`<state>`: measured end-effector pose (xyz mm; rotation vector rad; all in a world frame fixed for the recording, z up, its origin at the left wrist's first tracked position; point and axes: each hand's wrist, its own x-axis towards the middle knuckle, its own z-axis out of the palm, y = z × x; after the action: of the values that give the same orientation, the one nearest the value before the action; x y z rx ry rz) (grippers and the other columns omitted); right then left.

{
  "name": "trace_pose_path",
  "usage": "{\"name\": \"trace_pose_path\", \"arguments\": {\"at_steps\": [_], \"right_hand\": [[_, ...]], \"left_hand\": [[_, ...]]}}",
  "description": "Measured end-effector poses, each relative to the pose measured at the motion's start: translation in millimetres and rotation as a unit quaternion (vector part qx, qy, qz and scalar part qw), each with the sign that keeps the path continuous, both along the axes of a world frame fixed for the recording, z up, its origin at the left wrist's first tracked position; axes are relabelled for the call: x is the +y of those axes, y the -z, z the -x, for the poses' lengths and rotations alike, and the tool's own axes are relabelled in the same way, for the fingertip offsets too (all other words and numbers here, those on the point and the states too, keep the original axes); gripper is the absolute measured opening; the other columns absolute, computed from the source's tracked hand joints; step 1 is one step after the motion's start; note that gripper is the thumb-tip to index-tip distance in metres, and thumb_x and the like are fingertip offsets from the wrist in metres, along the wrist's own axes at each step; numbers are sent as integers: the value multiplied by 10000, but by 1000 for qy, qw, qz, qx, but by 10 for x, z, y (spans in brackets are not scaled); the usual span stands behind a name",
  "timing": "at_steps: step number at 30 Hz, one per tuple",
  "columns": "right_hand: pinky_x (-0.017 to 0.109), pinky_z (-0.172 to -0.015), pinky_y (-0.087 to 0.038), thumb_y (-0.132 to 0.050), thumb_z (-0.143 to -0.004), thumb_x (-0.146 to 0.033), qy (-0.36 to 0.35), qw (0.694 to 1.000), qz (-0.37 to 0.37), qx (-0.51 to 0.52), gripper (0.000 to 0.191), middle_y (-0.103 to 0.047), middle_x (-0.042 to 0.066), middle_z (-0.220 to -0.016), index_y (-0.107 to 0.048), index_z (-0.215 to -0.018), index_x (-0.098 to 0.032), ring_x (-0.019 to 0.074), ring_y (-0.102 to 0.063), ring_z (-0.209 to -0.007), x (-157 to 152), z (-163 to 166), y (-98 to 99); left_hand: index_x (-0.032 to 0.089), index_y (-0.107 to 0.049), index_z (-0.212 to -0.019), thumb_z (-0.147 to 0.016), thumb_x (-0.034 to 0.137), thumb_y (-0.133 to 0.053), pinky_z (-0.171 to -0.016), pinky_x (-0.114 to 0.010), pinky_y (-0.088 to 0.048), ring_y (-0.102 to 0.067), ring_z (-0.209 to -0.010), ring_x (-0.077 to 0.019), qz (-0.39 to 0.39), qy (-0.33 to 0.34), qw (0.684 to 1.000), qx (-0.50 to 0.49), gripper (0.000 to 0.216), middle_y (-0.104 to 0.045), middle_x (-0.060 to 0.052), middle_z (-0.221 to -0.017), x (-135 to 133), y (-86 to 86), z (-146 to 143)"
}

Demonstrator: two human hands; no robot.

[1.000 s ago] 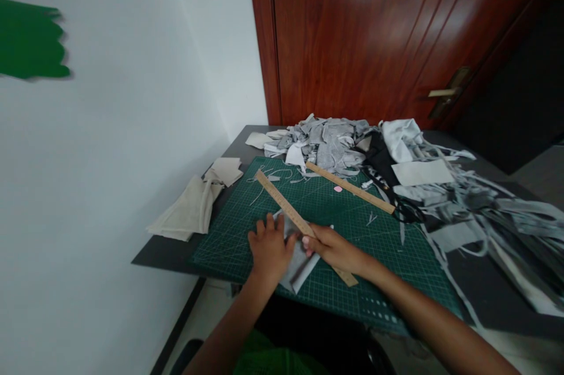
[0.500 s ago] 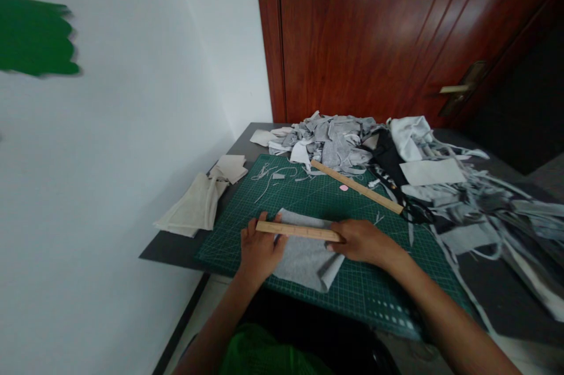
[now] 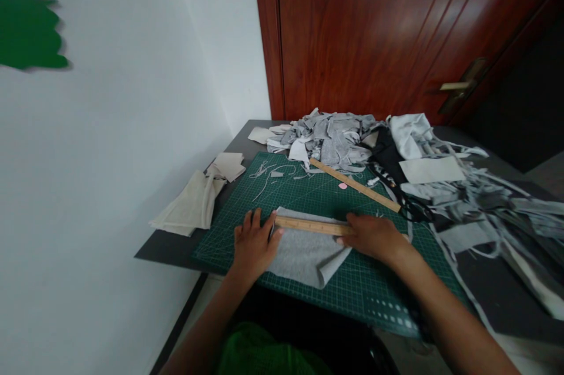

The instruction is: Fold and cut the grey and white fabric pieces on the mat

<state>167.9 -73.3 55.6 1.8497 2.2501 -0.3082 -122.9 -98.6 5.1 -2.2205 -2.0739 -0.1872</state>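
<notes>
A wooden ruler (image 3: 312, 225) lies across the upper part of a grey piece of fabric (image 3: 299, 255) on the green cutting mat (image 3: 352, 287). My left hand (image 3: 253, 245) rests flat with fingers apart, its thumb and forefinger beside the ruler's left end and the fabric's left edge. Toward the other end, my right hand (image 3: 372, 237) grips the ruler, and a short bit of it shows past the hand. The fabric's lower right corner is curled up. What lies under my right palm is hidden.
A second wooden ruler (image 3: 355, 185) lies diagonally behind, near black-handled scissors (image 3: 416, 209). Grey scraps (image 3: 335, 137) are heaped at the back, with strips (image 3: 476, 198) at right. Folded cream cloth (image 3: 189, 204) sits at left by the wall. A pink piece (image 3: 342, 186) is on the mat.
The ruler has slid right along the fabric, with my right hand moving along with it. My left hand has shifted slightly left, and its fingers no longer lie under the ruler's end.
</notes>
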Motion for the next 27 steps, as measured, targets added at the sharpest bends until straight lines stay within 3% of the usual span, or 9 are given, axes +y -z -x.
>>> {"name": "trace_pose_path", "arguments": {"at_steps": [6,10,13,15,17,22,27], "right_hand": [[404,-776,-482,-608,-962,-493,-23,997,-67,2,382,-695,179,-1113,-679,-1202,-205,376,-706,-1037,-68,149,99],[402,-795,-478,-633,-951,-501,-29,996,-79,6,363,-680,170,-1118,-701,-1175,-224,369,-694,-1042,-47,135,131],[406,-817,-475,-642,-946,-514,-34,996,-85,6,375,-678,165,-1121,-706,-1171,-221,364,-688,-1051,-32,120,136],[409,-828,-474,-650,-941,-517,-33,996,-88,2,381,-678,165,-1119,-706,-1168,-217,360,-682,-1054,-25,121,137],[419,-850,-469,-664,-929,-526,-36,995,-92,-2,389,-678,166,-1112,-710,-1153,-211,360,-671,-1061,-17,125,135],[435,-936,-431,-753,-875,-418,-61,992,-106,13,405,-647,172,-1158,-674,-1193,-179,357,-607,-1124,-2,113,78],[337,-880,-428,-702,-848,-140,-161,980,-44,107,201,-682,83,-1086,-720,-1027,-230,265,-631,-1063,-21,38,9]], "left_hand": [[240,-626,-1384,-1036,487,-413,-996,-581,-461,-476,-1359,-416,-13,0,1000,-12,477,-554,-197,-1437,85,-62,-102],[188,-516,-1489,-1000,396,-528,-1128,-598,-379,-338,-1478,-431,-70,37,996,-44,531,-440,-205,-1558,133,-40,-207],[228,-412,-1561,-1005,209,-487,-1237,-569,-258,-216,-1557,-363,-84,171,980,-53,561,-333,-124,-1658,157,-24,-232],[259,-415,-1555,-1007,130,-435,-1271,-510,-235,-235,-1565,-276,-37,300,952,-50,563,-370,-68,-1652,173,-16,-226],[241,-439,-1536,-1023,165,-441,-1274,-454,-264,-302,-1543,-221,18,376,925,-60,519,-433,-62,-1617,190,-4,-214],[207,-540,-1458,-1029,256,-500,-1263,-467,-295,-370,-1511,-229,48,351,928,-113,434,-500,-88,-1566,216,23,-144],[257,-557,-1452,-1025,208,-489,-1263,-497,-287,-396,-1494,-233,41,324,936,-129,435,-527,-54,-1544,225,31,-3]]}}
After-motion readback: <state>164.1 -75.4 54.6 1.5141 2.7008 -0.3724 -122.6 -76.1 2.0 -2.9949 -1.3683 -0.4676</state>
